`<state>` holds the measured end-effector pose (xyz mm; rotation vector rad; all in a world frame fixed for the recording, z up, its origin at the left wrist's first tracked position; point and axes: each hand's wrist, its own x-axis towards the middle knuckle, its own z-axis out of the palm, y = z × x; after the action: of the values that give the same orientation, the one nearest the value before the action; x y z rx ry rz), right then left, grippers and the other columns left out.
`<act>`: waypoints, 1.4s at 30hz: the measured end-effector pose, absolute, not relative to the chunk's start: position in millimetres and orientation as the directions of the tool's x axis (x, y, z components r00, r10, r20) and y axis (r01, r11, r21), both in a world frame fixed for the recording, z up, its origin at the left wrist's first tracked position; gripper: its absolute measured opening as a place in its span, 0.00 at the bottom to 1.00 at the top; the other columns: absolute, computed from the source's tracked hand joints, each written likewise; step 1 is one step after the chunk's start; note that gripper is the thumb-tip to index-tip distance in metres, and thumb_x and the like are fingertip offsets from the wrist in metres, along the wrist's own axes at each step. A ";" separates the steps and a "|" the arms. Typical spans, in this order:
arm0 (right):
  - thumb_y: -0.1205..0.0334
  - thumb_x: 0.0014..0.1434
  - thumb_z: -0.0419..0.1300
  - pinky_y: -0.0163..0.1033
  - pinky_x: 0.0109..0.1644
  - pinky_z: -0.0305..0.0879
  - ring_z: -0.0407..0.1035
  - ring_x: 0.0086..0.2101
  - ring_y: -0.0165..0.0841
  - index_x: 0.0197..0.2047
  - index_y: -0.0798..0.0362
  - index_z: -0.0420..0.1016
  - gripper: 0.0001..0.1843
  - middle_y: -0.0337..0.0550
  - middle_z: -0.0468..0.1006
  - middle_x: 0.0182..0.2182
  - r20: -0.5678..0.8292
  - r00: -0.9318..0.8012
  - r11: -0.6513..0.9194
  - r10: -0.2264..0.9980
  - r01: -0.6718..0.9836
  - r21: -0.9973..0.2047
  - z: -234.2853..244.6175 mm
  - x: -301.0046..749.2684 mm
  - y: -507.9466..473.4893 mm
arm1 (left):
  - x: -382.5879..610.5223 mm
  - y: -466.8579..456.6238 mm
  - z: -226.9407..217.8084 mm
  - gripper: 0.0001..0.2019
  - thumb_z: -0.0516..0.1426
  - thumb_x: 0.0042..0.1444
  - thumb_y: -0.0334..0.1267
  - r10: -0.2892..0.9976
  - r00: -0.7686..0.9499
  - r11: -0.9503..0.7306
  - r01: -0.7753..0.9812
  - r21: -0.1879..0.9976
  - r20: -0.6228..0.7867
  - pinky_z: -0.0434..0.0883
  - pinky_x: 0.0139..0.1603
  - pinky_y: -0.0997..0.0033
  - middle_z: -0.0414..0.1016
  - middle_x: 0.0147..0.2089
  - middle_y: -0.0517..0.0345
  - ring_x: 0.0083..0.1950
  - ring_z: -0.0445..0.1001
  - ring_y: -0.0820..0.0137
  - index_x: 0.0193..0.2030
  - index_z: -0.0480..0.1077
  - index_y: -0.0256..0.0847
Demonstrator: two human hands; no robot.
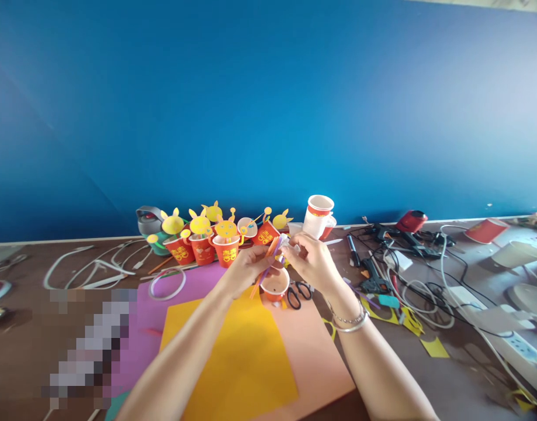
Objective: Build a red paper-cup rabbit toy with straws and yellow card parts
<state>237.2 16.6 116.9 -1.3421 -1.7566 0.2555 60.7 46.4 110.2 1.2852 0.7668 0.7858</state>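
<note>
A loose bundle of orange and purple strips (274, 246) is grasped by the left hand (249, 263), pinched between thumb and fingers. The bundle's long axis is slanted: its upper ends are pointed away and toward the right hand (309, 255), its lower ends down and back toward the near side, just left of the red paper cup (275, 285). The right hand's fingertips are gathered at the upper ends; whether anything is gripped there cannot be told. The cup is set below and between both hands, its mouth turned up, with the black scissors (298, 294) placed just beside it, below the right hand. Beyond the left hand, movement is bounded by a row of decorated cups (203, 249); beyond the right, by stacked white cups (318, 217), and behind these by the desk's (470, 374) far edge and the blue wall (268, 117). On the near side, room is given over the yellow sheet (242, 356), spread between the forearms.
</note>
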 end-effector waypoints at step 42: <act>0.50 0.56 0.60 0.34 0.24 0.52 0.58 0.21 0.27 0.26 0.53 0.73 0.15 0.38 0.71 0.22 0.366 -0.004 0.278 0.931 0.658 -0.700 124.5 245.2 10.9 | 61.4 40.4 111.2 0.20 0.62 0.49 0.52 0.774 0.632 0.024 0.027 0.999 -0.036 0.69 0.35 0.71 0.78 0.36 0.51 0.35 0.75 0.67 0.41 0.71 0.37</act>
<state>245.2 10.9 124.5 -1.4552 -1.7359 0.4226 61.4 40.4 111.2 1.4474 0.7185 0.6620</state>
